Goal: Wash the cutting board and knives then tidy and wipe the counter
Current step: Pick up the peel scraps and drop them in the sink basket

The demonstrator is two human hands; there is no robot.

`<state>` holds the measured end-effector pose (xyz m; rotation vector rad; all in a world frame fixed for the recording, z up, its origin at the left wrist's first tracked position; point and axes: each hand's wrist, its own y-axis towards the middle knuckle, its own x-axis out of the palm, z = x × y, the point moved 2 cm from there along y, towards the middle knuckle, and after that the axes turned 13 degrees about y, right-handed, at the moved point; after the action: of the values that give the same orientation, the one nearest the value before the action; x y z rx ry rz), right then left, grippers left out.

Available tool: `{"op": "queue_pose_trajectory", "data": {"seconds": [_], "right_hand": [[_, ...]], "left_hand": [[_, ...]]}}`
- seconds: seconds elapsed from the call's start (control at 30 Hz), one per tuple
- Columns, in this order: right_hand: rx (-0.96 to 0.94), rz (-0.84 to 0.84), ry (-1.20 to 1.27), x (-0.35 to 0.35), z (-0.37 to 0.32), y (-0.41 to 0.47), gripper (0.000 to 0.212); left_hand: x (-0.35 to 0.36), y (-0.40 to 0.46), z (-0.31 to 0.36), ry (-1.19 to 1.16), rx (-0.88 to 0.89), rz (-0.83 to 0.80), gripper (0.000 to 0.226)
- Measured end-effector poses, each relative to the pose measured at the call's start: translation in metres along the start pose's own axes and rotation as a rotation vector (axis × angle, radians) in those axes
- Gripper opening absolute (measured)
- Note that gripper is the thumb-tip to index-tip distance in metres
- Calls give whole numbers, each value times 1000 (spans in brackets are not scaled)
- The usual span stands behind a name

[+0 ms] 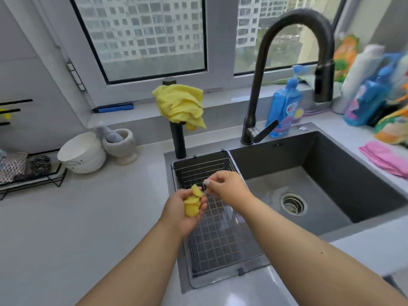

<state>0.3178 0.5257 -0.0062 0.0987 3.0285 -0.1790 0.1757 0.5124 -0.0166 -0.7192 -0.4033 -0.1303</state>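
Observation:
My left hand (180, 209) is cupped palm up above the wire basket (217, 235) in the sink's left part and holds several yellow food slices (192, 203). My right hand (225, 186) hovers just to the right of the slices, its thumb and fingers pinched together; whether anything is between them is unclear. A yellow cloth (180, 104) hangs over a black post behind the basket. A pink cloth (384, 161) lies on the counter right of the sink. No cutting board or knife is in view.
The dark sink basin (309, 173) with its drain (293, 204) lies right, under a black arched faucet (293, 23). Blue soap bottle (284, 109) and more bottles stand at the back right. White bowls (82, 154), a mortar (120, 145) and a rack of scrubbers (26, 171) sit left.

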Motion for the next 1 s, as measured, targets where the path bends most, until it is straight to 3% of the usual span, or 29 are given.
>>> {"op": "queue_pose_trajectory", "data": {"seconds": [0.27, 0.5, 0.73, 1.0], "right_hand": [[54, 232, -75, -121, 25, -32, 45], [149, 397, 67, -215, 52, -68, 37], [216, 538, 21, -286, 76, -109, 38], [285, 997, 97, -374, 125, -181, 30]], "left_hand": [[116, 15, -55, 154, -55, -61, 20], [205, 22, -113, 192, -142, -185, 18], [267, 17, -159, 284, -239, -225, 18], [333, 8, -216, 360, -344, -320, 18]]}}
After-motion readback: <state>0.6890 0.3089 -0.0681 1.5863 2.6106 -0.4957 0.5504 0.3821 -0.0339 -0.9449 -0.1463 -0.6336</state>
